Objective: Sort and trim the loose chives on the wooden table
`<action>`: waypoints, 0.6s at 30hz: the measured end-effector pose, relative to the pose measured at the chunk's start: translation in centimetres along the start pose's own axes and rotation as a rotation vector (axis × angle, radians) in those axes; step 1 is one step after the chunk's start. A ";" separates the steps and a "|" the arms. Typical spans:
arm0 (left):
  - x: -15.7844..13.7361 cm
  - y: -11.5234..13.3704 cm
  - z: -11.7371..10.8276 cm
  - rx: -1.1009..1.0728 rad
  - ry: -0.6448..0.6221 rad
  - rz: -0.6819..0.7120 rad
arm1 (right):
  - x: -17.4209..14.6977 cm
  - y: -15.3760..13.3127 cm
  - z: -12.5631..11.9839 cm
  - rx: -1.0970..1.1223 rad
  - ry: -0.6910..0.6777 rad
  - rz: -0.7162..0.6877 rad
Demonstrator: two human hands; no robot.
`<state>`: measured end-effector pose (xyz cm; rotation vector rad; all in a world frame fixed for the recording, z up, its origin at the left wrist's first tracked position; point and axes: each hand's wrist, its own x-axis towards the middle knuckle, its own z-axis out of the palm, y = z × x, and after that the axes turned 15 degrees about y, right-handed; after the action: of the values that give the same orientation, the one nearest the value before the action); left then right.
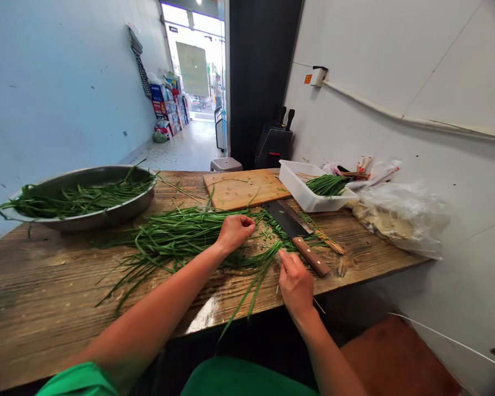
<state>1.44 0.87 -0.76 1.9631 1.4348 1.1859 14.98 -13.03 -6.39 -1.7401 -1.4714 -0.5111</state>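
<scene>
A green shirt (pixel 243 379) is worn; thin leaves (pixel 267 256) are pinched by the right hand (pixel 297 281). The left hand (pixel 235 231) is seen near piled leaves (pixel 177 228); its grip cannot be told.

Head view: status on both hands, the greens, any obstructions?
Right hand pinching small bunch of greens. Left hand curled by main pile, hold unclear. Cleaver lies just beyond right hand, possible obstacle.

Can count one bare left hand (pixel 236 232), one bare right hand (pixel 296 280), one brown wooden table (pixel 45 291), one oval silver metal basin (pixel 107 218), one rectangular pale wooden cutting board (pixel 243 191), one dark-bladed cleaver (pixel 300 240) with a brown handle, one rectangular white plastic tub (pixel 297 194), one grey plastic stool (pixel 226 164). Cannot count long green stems (pixel 185 226) or thin tan sticks (pixel 330 241), overlapping too closely.
</scene>
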 end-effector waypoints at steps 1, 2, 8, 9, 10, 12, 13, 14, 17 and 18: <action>0.0 0.0 0.0 -0.002 -0.002 0.004 | 0.0 0.0 0.0 0.000 0.000 -0.001; 0.0 0.0 0.0 -0.005 -0.006 0.008 | 0.0 0.0 0.0 0.000 0.001 -0.003; -0.3 0.4 0.0 -0.005 -0.013 0.039 | 0.0 0.0 0.0 -0.011 -0.002 -0.006; -0.4 0.5 0.0 -0.002 -0.015 0.057 | 0.0 0.0 0.0 -0.010 -0.002 -0.004; -0.6 0.6 0.1 0.003 -0.019 0.076 | 0.0 0.0 0.0 -0.008 -0.002 -0.002; -1.1 0.8 0.2 0.012 -0.042 0.105 | 0.1 0.0 0.0 -0.001 -0.002 0.000; -1.3 1.0 0.3 0.009 -0.067 0.115 | 0.1 0.0 0.0 0.002 -0.003 -0.001; -1.6 1.2 0.4 -0.001 -0.110 0.130 | 0.1 0.0 0.0 0.004 -0.003 0.000; -2.2 2.0 0.4 -0.057 -0.326 0.199 | 0.1 0.0 0.0 0.010 0.002 0.005; -2.2 2.3 0.2 -0.060 -0.388 0.219 | 0.1 0.0 0.0 0.014 0.004 0.010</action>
<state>2.67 -1.94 -0.02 2.2003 0.9993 0.8549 15.01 -12.98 -6.31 -1.7341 -1.4596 -0.4982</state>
